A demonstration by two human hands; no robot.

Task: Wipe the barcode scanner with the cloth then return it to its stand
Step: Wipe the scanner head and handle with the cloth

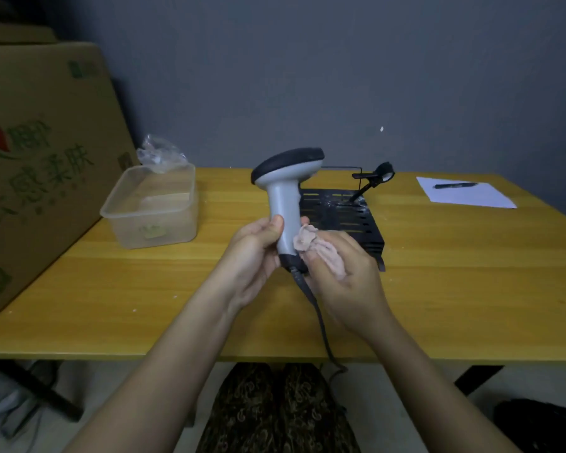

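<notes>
Left hand (pixel 258 246) grips scanner (pixel 286 191) upright above bench (pixel 144 289) front edge; right hand (pixel 347 276) presses bunched cloth (pixel 321 250) against handle.

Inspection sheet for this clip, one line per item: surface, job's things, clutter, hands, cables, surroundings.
Surface: yellow wooden table, a few pale specks.
Job's things: barcode scanner upright, off its stand; pink cloth against its handle; black stand behind on the table.
Clutter: clear plastic container; crumpled plastic wrap; paper sheet with a pen on it.
Hands: left hand holds the scanner handle; right hand holds the cloth.
Cables: scanner cable hangs over the table's near edge.
Surroundings: cardboard box at left; grey wall.
</notes>
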